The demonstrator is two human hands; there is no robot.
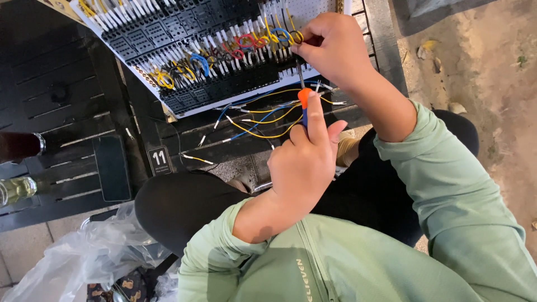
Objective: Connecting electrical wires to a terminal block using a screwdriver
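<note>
My left hand (305, 159) grips a screwdriver (304, 100) with an orange and blue handle; its thin shaft points up at the lower edge of a wiring board. The board (196, 106) is white-framed, tilted, packed with black terminal blocks and white-tipped blue, yellow and red wire loops. My right hand (330, 47) pinches a wire end at the board's lower right, beside the screwdriver tip. Loose yellow and blue wires (263, 117) hang below the board's edge.
The board rests on a dark slatted table (61, 112). A black phone (112, 166) and a small numbered tag (160, 160) lie on it. Bottles (17, 168) stand at the left edge. A clear plastic bag (84, 263) sits lower left. Bare ground (481, 67) lies to the right.
</note>
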